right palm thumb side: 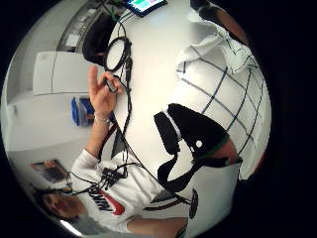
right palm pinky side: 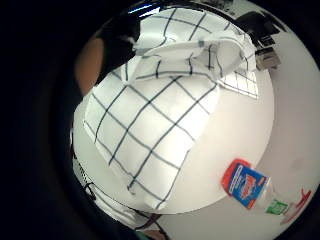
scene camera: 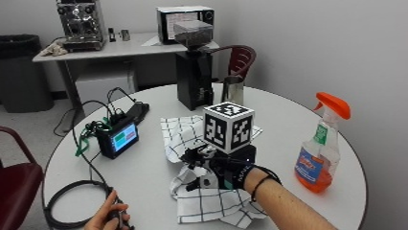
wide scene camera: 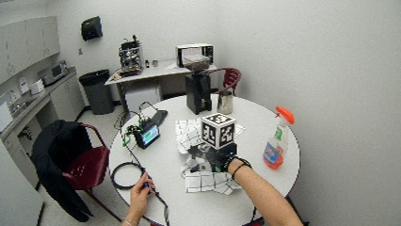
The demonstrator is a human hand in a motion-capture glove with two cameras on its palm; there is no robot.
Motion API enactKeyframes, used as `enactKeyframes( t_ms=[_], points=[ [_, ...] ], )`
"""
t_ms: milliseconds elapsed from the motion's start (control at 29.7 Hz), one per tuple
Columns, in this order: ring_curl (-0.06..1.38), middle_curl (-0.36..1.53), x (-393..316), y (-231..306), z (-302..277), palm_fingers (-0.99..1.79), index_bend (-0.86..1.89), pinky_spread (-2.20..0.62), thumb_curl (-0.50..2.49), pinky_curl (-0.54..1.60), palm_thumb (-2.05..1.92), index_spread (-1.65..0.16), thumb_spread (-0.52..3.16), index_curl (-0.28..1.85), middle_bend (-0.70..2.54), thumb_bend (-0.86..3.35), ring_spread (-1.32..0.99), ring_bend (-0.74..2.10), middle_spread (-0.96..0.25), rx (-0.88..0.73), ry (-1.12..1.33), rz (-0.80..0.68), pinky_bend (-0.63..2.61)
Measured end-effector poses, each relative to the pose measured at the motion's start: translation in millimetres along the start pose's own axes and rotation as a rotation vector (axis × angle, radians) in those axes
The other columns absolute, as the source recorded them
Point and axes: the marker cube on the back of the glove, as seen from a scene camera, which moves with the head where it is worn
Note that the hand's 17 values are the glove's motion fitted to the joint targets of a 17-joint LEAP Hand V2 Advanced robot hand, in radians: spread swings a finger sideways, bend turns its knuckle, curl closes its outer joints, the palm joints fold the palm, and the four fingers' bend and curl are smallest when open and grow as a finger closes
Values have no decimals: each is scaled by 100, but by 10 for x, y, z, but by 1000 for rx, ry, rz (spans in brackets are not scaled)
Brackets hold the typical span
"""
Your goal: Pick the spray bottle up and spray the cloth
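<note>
Spray bottle (scene camera: 321, 146), one only, upright on the round white table (scene camera: 287, 120) at about three o'clock from the gloved right hand (scene camera: 226, 170), well apart from it and untouched; orange trigger head on top, orange liquid low in the clear body, blue and red label on the front. Also seen lying small in the little-finger palm view (right palm pinky side: 248, 186), beside the cloth and clear of it. One checked cloth (scene camera: 213, 203), white with dark grid lines, rumpled across the middle of the table, with one part spread flat at twelve o'clock from the hand and another bunched directly under it and toward six o'clock. Right hand low over the bunched part, fingers (scene camera: 191, 158) pointing toward nine o'clock and down at the fabric; whether curled round a fold or merely resting there cannot be told from any view. Cloth filling most of the little-finger palm view (right palm pinky side: 150, 135), so close to the palm. One bare left hand (scene camera: 108, 219) at the table's near edge, around eight o'clock from the gloved one, holding a small dark object with a cable. One small screen (scene camera: 119, 139) with a lit display at ten o'clock, wires trailing from it. One black coffee grinder (scene camera: 194, 79) and one metal jug (scene camera: 232, 91) standing side by side at the far edge, around twelve o'clock. One dark red chair (scene camera: 239, 57) behind them, another (wide scene camera: 88, 165) at the left side draped with a dark jacket.
</note>
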Motion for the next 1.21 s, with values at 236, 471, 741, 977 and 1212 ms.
enactKeyframes(
  t_ms=[236, 471, 741, 977, 1212],
  points=[
    [14, 16, -103, -133, -185, 55, 16, 16, 11, 18, 44, -31, 77, 15, 34, 25, 1, 26, -3, -8, 52, -51, 39],
    [18, 22, -119, -159, -276, 53, 14, 19, 14, 22, 47, -36, 97, 19, 35, 22, 1, 25, -4, -18, 91, -56, 38],
    [21, 26, 20, 79, -373, 51, 13, 20, 17, 25, 49, -38, 108, 20, 34, 18, 1, 26, -4, 20, 107, -59, 37],
    [23, 28, -3, 479, -475, 53, 13, 21, 19, 27, 51, -38, 113, 22, 33, 14, 0, 28, -4, 135, 112, -97, 35],
    [26, 31, 326, 1245, -565, 61, 11, 19, 22, 28, 54, -38, 115, 22, 34, 11, -1, 34, -4, 353, 49, 4, 34]
  ],
)
